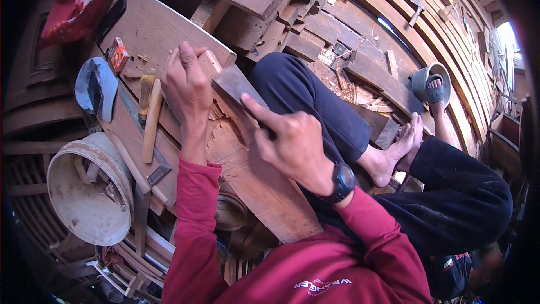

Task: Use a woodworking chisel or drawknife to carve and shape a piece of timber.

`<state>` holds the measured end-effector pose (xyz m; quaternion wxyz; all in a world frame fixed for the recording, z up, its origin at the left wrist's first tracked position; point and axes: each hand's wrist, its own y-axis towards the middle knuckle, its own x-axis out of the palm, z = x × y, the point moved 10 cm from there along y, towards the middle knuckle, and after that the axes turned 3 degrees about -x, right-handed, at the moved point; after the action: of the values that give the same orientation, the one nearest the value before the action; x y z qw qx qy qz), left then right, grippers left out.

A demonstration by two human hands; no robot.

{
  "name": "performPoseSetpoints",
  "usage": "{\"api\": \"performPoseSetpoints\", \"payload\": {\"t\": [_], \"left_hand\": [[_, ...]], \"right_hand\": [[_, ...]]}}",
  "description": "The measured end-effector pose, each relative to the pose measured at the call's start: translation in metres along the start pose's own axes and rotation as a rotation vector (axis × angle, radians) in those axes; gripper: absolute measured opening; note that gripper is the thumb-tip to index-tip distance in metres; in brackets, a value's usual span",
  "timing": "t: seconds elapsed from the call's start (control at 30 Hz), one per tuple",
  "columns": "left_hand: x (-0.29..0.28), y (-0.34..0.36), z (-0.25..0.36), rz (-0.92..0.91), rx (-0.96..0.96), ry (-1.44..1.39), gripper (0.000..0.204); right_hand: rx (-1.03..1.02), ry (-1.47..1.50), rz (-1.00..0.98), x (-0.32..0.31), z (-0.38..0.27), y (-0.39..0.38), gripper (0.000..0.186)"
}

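Near the middle of the frame, the left hand [191,81] is curled around a small wood strip [212,61], pinching it over the bench [270,197]. Just below and to the right, the right hand [295,143] grips a flat metal blade [239,88], one finger stretched along it. The blade's end is close to the strip; I can't tell if they touch. The strip's pale end looks cut, so some work seems done. More is probably left, but how much I can't tell.
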<state>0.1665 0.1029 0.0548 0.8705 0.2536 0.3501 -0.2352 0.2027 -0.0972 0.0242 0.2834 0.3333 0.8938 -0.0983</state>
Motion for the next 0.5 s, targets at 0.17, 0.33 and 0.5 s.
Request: {"api": "performPoseSetpoints", "payload": {"t": [0.17,0.33,0.5], "left_hand": [[-0.001,0.0,-0.007,-0.024,-0.043,-0.019,0.056],[0.0,0.0,0.0,-0.016,-0.029,-0.012,0.056],[0.0,-0.002,-0.008,-0.013,-0.028,-0.011,0.055]], "right_hand": [[-0.017,-0.038,0.021,-0.001,-0.003,0.008,0.054],[-0.046,-0.095,0.051,-0.005,-0.009,0.013,0.053],[0.005,0.014,-0.013,-0.002,0.001,0.002,0.052]]}}
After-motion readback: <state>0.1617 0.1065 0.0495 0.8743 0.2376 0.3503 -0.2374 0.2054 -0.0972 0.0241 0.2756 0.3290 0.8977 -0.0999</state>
